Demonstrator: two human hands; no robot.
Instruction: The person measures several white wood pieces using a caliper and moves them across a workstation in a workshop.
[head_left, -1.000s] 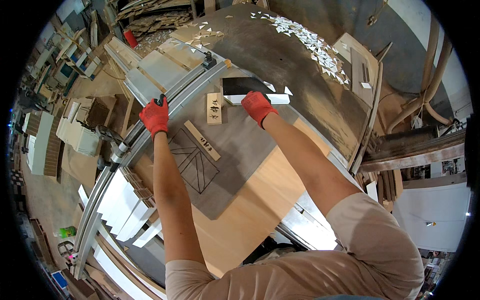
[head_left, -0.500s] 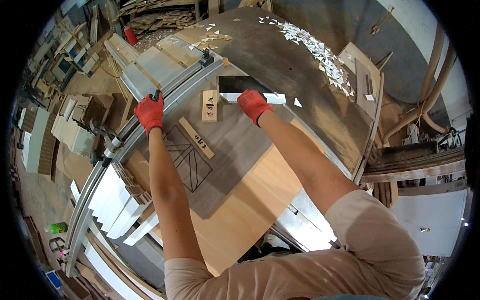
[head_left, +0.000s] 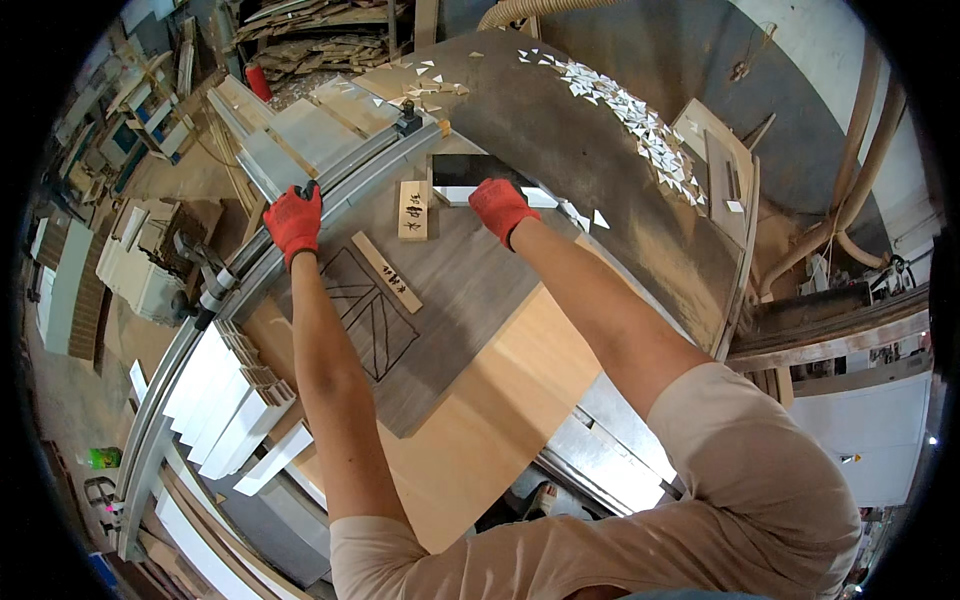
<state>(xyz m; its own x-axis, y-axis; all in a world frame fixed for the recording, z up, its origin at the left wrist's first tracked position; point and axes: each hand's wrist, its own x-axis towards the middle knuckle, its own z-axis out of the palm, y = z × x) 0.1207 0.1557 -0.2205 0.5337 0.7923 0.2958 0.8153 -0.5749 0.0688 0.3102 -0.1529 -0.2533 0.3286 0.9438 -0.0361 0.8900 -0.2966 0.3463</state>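
My left hand [head_left: 294,221], in a red glove, rests on the left edge of a grey board [head_left: 440,300] next to the long metal rail [head_left: 240,290] of a saw table. In a matching red glove, my right hand [head_left: 500,207] presses on a dark glossy panel [head_left: 470,172] with white edges at the board's far end. Two small wooden blocks [head_left: 413,210] [head_left: 386,272] with dark markings lie on the grey board between my hands. Black pen lines [head_left: 368,312] form a rectangle with diagonals on the board.
The grey board lies on a pale wooden sheet [head_left: 500,420]. Many small white triangular offcuts [head_left: 630,110] are scattered on the dark table beyond. White moulding strips [head_left: 225,400] are stacked at the left. A red container [head_left: 259,82] stands far back, with a dust hose [head_left: 520,10] above.
Both hands and the board with the dark panel have shifted slightly forward along the rail, away from me.
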